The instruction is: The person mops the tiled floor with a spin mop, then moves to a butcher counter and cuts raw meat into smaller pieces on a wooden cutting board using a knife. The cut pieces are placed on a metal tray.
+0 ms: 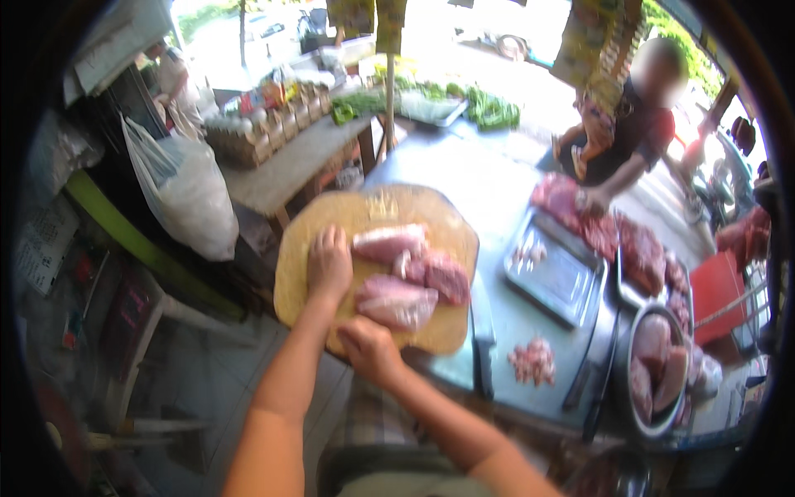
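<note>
A thick wooden chopping board [389, 203] sits at the left end of the metal-topped table, with several pieces of raw meat on it. Two pale pink pieces of meat [396, 303] lie near and far, and a darker red chunk [445, 277] is to their right. My left hand [330, 263] rests on the board's left side, fingers stretched out, beside the meat. At the board's near edge my right hand [370, 348] is curled closed; whether anything is inside it is hidden. A dark-handled knife [483, 348] lies just right of the board.
A metal tray [556, 302], meat scraps [532, 363], another dark-handled blade [590, 373] and a metal bowl of meat [636, 418] are to the right. Across the table, a person's hand [593, 201] touches a meat slab [556, 197]. A white plastic bag [189, 195] hangs left, near egg trays [269, 128].
</note>
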Demonstrator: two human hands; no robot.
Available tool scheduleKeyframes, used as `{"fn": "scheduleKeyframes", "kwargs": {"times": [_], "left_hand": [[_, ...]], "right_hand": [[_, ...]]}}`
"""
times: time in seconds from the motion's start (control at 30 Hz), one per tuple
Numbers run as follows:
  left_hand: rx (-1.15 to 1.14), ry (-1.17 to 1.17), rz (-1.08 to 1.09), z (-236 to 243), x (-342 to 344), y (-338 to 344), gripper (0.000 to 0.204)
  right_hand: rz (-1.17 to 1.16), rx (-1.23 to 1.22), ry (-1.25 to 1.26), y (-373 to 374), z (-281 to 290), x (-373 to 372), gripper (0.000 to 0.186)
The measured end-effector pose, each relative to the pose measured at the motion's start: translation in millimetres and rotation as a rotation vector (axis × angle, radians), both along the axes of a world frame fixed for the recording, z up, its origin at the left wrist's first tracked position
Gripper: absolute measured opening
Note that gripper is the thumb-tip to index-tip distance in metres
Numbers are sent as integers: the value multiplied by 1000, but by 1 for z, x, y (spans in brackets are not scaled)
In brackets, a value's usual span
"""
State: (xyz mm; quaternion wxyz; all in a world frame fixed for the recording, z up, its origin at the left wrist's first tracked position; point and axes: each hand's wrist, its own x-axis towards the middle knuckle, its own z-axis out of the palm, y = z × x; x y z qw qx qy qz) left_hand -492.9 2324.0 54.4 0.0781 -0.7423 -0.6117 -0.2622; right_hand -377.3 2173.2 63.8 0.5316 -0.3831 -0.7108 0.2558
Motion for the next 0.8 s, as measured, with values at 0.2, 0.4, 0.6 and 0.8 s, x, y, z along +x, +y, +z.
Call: {"fn": "scheduleKeyframes", "kwargs": {"times": [0.2,0.4,0.6,0.8], "left_hand": [[-18,53,3,6,2,-4,35],[-124,-59,-24,17,0,-8,46],[-153,-578,47,70,-10,-37,52],[7,-645,241,101,-64,-182,3]], "right_hand": [[41,-52,-57,-6,3,5,17],[75,-149,-194,-2,4,5,16],[330,-180,-401,20,3,12,6],[344,-127,-481,27,-1,14,10]]}}
